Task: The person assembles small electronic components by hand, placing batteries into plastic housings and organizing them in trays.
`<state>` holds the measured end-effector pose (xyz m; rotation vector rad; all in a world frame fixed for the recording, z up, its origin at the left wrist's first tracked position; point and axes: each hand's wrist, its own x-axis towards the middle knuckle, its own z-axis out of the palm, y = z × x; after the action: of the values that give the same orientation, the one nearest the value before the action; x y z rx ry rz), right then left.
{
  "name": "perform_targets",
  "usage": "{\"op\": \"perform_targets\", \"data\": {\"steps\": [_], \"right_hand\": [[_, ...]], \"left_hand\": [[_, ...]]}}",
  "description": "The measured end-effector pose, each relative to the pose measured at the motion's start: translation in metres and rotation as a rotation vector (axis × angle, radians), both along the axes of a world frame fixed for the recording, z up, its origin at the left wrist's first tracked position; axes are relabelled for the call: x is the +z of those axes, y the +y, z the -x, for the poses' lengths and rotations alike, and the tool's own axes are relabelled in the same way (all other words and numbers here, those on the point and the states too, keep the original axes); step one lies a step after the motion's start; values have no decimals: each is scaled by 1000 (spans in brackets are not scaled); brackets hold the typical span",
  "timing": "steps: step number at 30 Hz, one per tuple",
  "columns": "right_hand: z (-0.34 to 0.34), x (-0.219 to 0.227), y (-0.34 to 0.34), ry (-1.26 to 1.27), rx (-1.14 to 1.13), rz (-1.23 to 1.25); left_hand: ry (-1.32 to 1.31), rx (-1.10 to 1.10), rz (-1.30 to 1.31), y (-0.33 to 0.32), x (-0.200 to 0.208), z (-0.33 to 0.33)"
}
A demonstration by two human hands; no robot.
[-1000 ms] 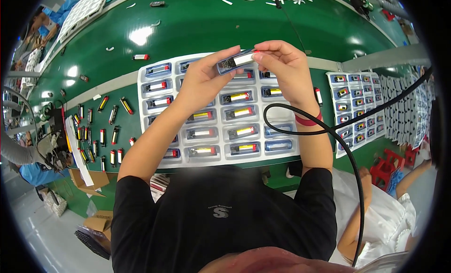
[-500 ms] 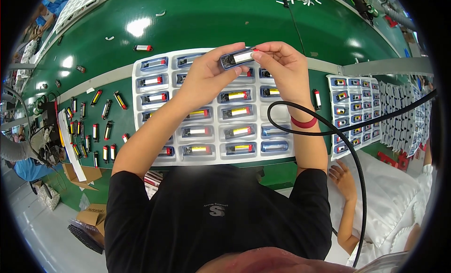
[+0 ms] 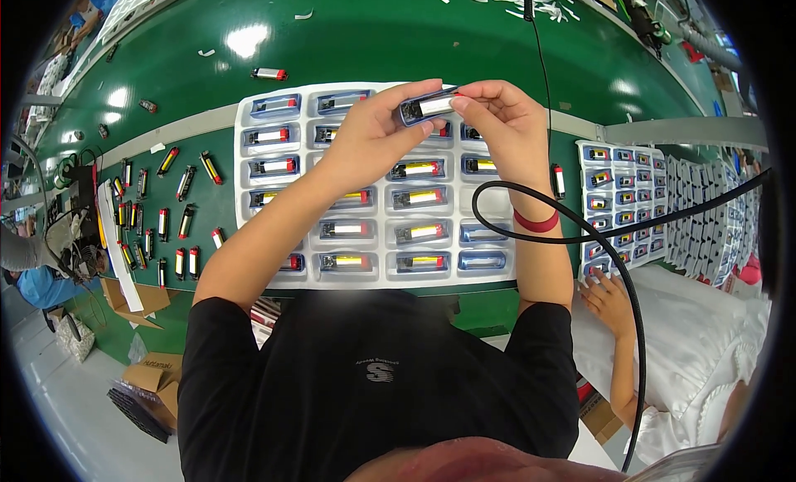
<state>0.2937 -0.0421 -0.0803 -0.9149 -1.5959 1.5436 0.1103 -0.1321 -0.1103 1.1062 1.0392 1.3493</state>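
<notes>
Above the far part of a white tray (image 3: 381, 271), I hold a blue see-through plastic casing (image 3: 406, 117) between both hands. A white battery cell (image 3: 433, 107) with a dark circuit end at its left lies in the casing. My left hand (image 3: 377, 134) is closed round the casing's left end, thumb on the near side and index finger on the far side. My right hand (image 3: 507, 121) pinches the right end, its thumb on the cell. The tray's pockets carry several blue casings, most with a red-ended white or yellow cell; a casing (image 3: 482, 260) at the near right has none.
Loose battery cells (image 3: 163, 223) are scattered left of the tray, and one cell (image 3: 559, 182) lies at its right. A black cable (image 3: 572, 221) loops over my right forearm. Another filled tray (image 3: 618, 196) stands at right, near a co-worker's hand (image 3: 607, 304). Paper strips (image 3: 531, 5) litter the far table.
The casing and both hands have shifted slightly right and nearer in the picture, while the grip stays the same. The co-worker's hand has moved a little.
</notes>
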Motion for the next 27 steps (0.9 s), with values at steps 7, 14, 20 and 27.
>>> {"op": "perform_targets", "data": {"steps": [7, 14, 20, 27], "right_hand": [[6, -16, -7, -76, -87, -190], [14, -31, -3, 122, -43, -338], [-7, -9, 6, -17, 233, -26], [-6, -12, -21, -344, 84, -1012]], "left_hand": [[-5, 10, -6, 1, -10, -1], [-41, 69, 18, -2, -3, -6], [157, -35, 69, -9, 8, 5], [937, 61, -334, -19, 14, 23]]}}
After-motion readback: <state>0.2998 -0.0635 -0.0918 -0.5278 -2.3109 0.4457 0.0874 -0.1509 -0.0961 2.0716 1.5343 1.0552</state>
